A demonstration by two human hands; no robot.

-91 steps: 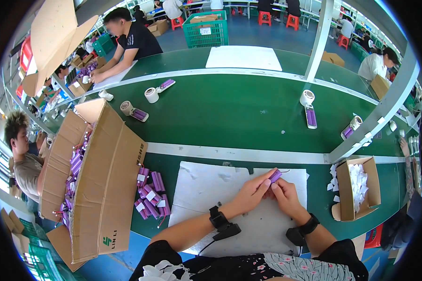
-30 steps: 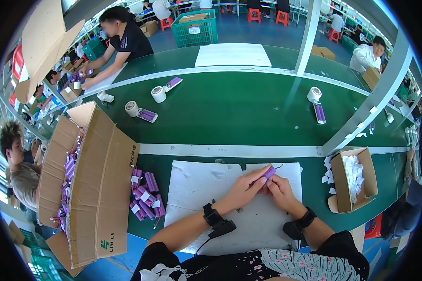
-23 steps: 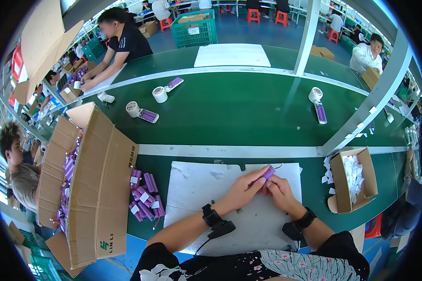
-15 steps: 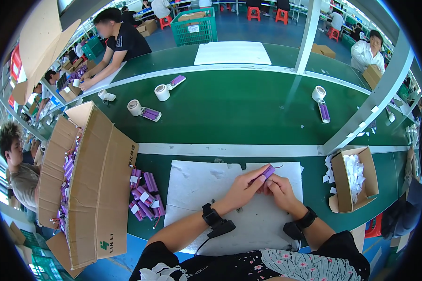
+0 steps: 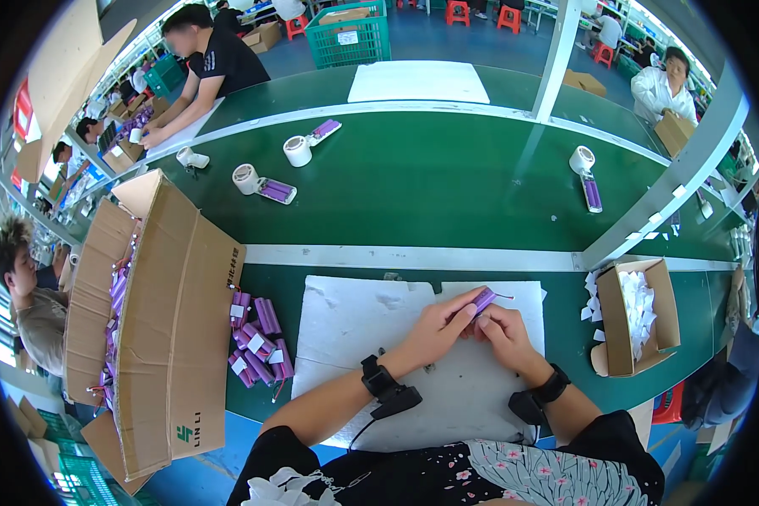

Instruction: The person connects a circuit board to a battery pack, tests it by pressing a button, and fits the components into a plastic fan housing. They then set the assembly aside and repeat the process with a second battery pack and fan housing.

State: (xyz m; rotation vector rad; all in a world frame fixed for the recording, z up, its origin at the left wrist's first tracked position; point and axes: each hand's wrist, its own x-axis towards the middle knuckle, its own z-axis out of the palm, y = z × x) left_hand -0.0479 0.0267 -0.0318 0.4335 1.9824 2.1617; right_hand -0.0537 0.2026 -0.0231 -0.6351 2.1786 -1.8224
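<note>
Above the white foam sheet [image 5: 354, 312], a purple battery pack [image 5: 484, 298] with a short wire at its far end rises from between my two hands. My left hand [image 5: 440, 329] is closed around it, thumb laid along its side. The fingers of my right hand [image 5: 504, 332] are bent in against the pack's near part, which they hide. Whether they hold anything else as well does not show. Left of the foam lies a pile of similar purple battery packs [image 5: 260, 341], several with white labels and wires.
A tall cardboard box [image 5: 177, 337] of battery packs stands at the left. On the right is a small carton [image 5: 664, 316] of white paper pieces. Beyond the white rail [image 5: 413, 257], tape rolls [image 5: 297, 152] sit beside purple packs. Co-workers are at the far table and left.
The view has shifted slightly. My hands keep their hold on the battery pack, which is tilted a little differently, its wire pointing more to the right.
</note>
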